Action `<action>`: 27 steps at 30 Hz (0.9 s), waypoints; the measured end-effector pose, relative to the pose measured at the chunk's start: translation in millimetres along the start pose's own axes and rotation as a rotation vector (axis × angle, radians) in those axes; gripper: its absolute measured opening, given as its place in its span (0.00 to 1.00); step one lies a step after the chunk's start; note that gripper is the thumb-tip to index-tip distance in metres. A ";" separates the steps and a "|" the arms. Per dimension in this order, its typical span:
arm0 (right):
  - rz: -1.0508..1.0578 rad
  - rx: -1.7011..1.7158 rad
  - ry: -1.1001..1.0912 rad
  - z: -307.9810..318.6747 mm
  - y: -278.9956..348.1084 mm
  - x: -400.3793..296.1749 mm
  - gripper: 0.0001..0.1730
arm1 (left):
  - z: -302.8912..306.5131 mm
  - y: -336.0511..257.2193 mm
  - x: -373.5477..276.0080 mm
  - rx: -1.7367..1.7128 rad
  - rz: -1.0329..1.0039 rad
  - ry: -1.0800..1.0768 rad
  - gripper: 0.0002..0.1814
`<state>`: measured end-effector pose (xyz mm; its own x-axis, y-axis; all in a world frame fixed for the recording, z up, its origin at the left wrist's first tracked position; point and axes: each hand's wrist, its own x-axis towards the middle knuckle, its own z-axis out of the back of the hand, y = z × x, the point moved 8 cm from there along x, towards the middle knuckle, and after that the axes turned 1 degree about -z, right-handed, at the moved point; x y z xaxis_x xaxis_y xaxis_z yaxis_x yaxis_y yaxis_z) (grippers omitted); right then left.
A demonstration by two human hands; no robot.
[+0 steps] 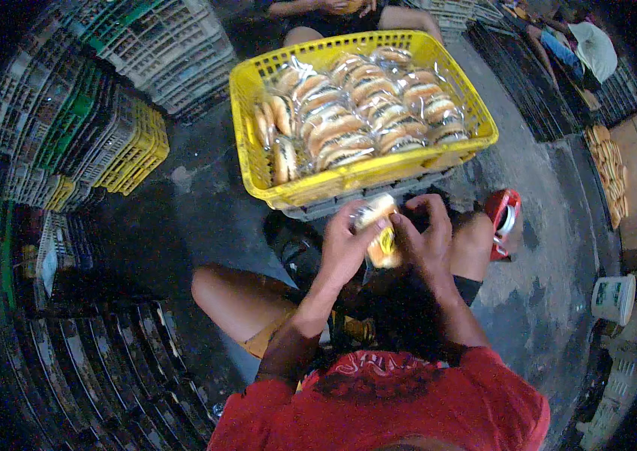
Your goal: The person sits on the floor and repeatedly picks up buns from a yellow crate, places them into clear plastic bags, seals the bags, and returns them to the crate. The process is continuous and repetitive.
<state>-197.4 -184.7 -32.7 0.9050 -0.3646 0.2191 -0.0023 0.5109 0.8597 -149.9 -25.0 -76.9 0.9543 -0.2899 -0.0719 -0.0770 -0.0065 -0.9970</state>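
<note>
My left hand (344, 239) grips a filled bread bun (384, 253) in transparent plastic with a yellow label on it. At the bun's right side, my right hand (428, 228) pinches the wrapper with thumb and finger; the exact grip is partly hidden. Just beyond both hands stands a yellow plastic crate (369, 176). Inside it, rows of wrapped buns (341, 127) with dark filling stand on edge, and a few lie at the left end.
A red tape dispenser (502, 225) sits beside my right knee. Stacked crates (132, 146) rise at left, above dark trays (104, 366). Unwrapped breads (607, 172) lie at right, near a white bucket (613, 299). Another person's hands (346, 5) show beyond the crate.
</note>
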 end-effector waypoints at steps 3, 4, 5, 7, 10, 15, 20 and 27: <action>0.372 -0.297 0.040 -18.5 78.3 5.9 0.43 | 27.6 -51.0 21.8 -0.112 -0.135 -0.183 0.23; 0.352 -0.207 0.027 -23.7 80.1 17.6 0.43 | 27.3 -56.4 34.2 -0.029 -0.072 -0.024 0.23; 0.331 -0.117 0.014 -30.1 76.7 34.0 0.44 | 27.1 -67.5 47.6 -0.260 -0.056 0.061 0.22; -0.003 0.333 0.240 -51.9 42.0 73.0 0.42 | 62.0 -67.7 99.6 -0.027 -0.079 0.172 0.20; -0.144 0.614 0.270 -97.6 57.8 110.7 0.42 | 107.1 -56.8 137.6 1.028 -0.492 0.057 0.18; 0.115 -0.030 0.315 -185.1 43.1 167.0 0.32 | 150.2 -9.3 145.3 1.670 -0.281 0.231 0.18; 0.326 -0.675 0.743 -290.4 3.2 156.7 0.18 | 152.3 -16.1 156.7 1.645 -0.061 0.166 0.16; 0.591 -0.667 0.363 -164.1 7.7 161.1 0.14 | 120.0 -3.0 150.2 1.260 -0.455 0.350 0.17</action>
<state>18.2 -111.7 -66.5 0.9118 0.3002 0.2802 -0.3596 0.9131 0.1921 28.3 46.3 -88.1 0.6893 -0.7192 0.0872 0.7071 0.6417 -0.2971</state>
